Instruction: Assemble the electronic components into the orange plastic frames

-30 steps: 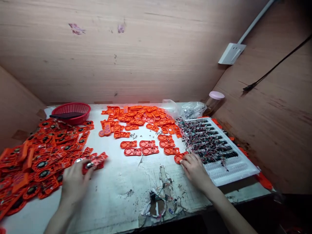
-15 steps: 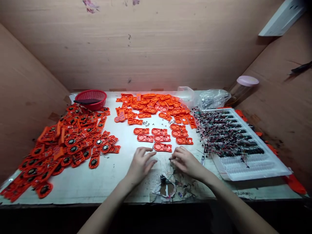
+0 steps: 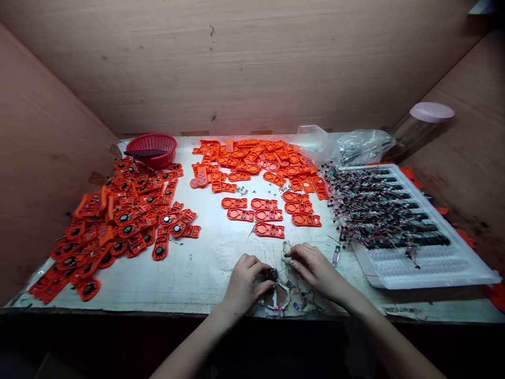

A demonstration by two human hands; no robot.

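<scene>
My left hand (image 3: pixel 245 283) has its thumb and fingers closed on a small round black part (image 3: pixel 271 274) near the table's front edge. Below that part lies a ragged-edged hole (image 3: pixel 281 298) in the table covering, with thin wires around it. To the right, my right hand (image 3: pixel 317 269) is pinched over a pale worn strip; whatever sits between its fingertips is too small to name. Just beyond both hands, several orange plastic housings (image 3: pixel 269 230) lie in short rows. A small screwdriver (image 3: pixel 336 255) with a clear handle rests right of my right hand.
Orange housings with round black parts form a heap (image 3: pixel 130 229) at left, below a red basket (image 3: pixel 168 153). More orange housings (image 3: pixel 252 158) pile up at the back, near loose screws (image 3: pixel 284 189). A white tray (image 3: pixel 442 271) of wired boards stands at right, before a plastic bag (image 3: pixel 365 147).
My left hand has come down toward the hole and closed on the round black part. My right hand stays pinched, slightly nearer the front edge. The camera view has shifted.
</scene>
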